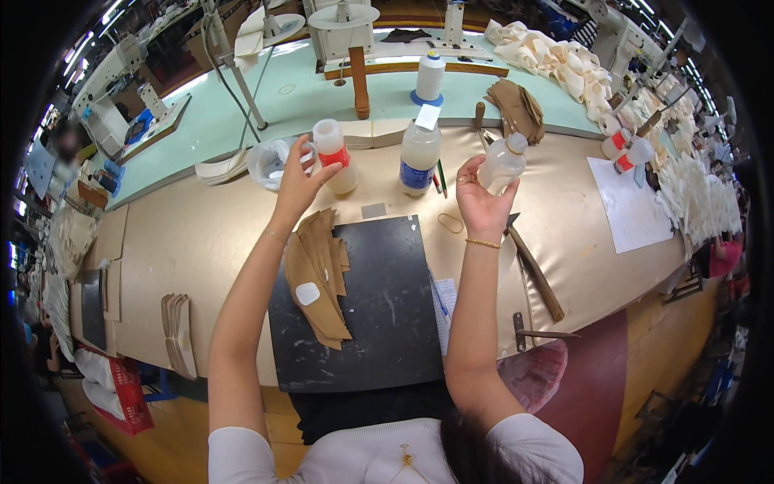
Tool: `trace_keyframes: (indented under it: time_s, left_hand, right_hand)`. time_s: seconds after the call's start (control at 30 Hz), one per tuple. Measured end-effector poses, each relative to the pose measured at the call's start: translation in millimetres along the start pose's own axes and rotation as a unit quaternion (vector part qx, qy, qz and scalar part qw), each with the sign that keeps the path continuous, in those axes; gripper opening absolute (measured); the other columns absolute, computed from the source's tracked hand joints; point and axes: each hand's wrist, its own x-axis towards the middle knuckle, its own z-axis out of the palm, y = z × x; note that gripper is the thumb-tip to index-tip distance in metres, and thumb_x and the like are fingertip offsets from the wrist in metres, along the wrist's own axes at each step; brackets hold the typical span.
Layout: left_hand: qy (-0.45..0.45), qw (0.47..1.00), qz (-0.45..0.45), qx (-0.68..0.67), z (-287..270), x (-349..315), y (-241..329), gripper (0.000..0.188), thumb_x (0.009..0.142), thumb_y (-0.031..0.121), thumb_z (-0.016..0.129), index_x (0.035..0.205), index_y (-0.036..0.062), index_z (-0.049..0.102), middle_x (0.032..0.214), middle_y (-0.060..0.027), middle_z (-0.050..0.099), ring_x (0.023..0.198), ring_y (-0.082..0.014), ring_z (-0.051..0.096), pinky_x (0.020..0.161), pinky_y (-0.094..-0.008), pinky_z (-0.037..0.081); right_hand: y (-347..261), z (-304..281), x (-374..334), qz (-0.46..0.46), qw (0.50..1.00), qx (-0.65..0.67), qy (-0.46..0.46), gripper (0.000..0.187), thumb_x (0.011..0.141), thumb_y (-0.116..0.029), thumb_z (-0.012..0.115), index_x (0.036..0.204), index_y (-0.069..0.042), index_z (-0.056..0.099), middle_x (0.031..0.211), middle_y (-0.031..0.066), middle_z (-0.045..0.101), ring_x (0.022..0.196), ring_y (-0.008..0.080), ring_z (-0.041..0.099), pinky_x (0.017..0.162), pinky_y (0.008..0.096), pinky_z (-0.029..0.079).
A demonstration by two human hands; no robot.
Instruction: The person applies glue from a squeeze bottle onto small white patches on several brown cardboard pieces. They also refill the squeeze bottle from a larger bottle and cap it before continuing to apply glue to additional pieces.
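Observation:
My left hand (300,187) is raised beside a translucent bottle with a red band (337,173), which stands on the table. Its thumb and fingers are spread, with the thumb tip overlapping the bottle's side; I cannot tell if they touch. My right hand (482,208), a bracelet on its wrist, is closed around a small clear plastic bottle (506,165), held upright. Between the hands stands a larger bottle with a blue label (418,157) and cloudy liquid inside. Closer to me, a stack of brown cut pieces (316,278) lies on a black board (387,315).
A hammer (536,274) lies right of the board, close to a flat dark tool (520,331). Behind the bottles are a clear plastic bag (270,164), a white thread cone (430,77) and more brown pieces (516,110). White paper (629,206) lies at right.

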Motion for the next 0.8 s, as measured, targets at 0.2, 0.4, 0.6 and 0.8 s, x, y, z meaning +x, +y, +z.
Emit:
trace_keyframes:
  time_s: [0.2, 0.4, 0.6, 0.8]
  left_hand:
    - [0.036, 0.997, -0.001, 0.063, -47.3, -46.2, 18.0, 0.095, 0.077, 0.035, 0.081, 0.15, 0.0097, 0.026, 0.143, -0.025, 0.037, 0.131, -0.0396, 0.043, 0.103, -0.0473, 0.042]
    - [0.117, 0.967, 0.038, 0.225, -104.2, -129.4, 19.8, 0.078, 0.081, 0.018, 0.076, 0.147, 0.01, 0.035, 0.14, -0.0189, 0.044, 0.127, -0.0337, 0.048, 0.102, -0.0452, 0.041]
    - [0.184, 0.928, -0.033, 0.323, -161.8, -213.2, 4.5, 0.069, 0.083, 0.019, 0.074, 0.142, 0.0045, 0.041, 0.135, -0.0207, 0.047, 0.124, -0.035, 0.049, 0.102, -0.0423, 0.04]
    - [0.133, 0.923, -0.09, 0.349, -162.2, -248.4, -24.2, 0.078, 0.077, 0.034, 0.079, 0.14, 0.0047, 0.044, 0.133, -0.0206, 0.047, 0.12, -0.0329, 0.049, 0.1, -0.0395, 0.041]
  right_hand:
    - [-3.7, -1.9, 1.6, -0.004, 0.999, -0.03, 0.012, 0.074, 0.091, -0.063, 0.048, 0.115, 0.006, 0.043, 0.105, 0.0182, 0.053, 0.097, 0.0297, 0.055, 0.087, 0.0414, 0.048]
    - [-10.1, -6.3, 8.2, -0.003, 1.0, -0.002, 0.016, 0.075, 0.091, -0.063, 0.046, 0.117, 0.007, 0.043, 0.106, 0.0183, 0.054, 0.098, 0.0292, 0.055, 0.087, 0.041, 0.048]
    - [-5.8, -12.0, -6.2, 0.039, 0.998, 0.042, 0.003, 0.086, 0.089, -0.072, 0.04, 0.121, 0.008, 0.042, 0.109, 0.017, 0.053, 0.105, 0.0289, 0.051, 0.094, 0.0422, 0.043]
    - [10.7, -18.0, -72.4, 0.083, 0.996, 0.031, -0.033, 0.066, 0.096, -0.058, 0.042, 0.115, 0.005, 0.044, 0.104, 0.0125, 0.048, 0.097, 0.0249, 0.048, 0.089, 0.0393, 0.042]
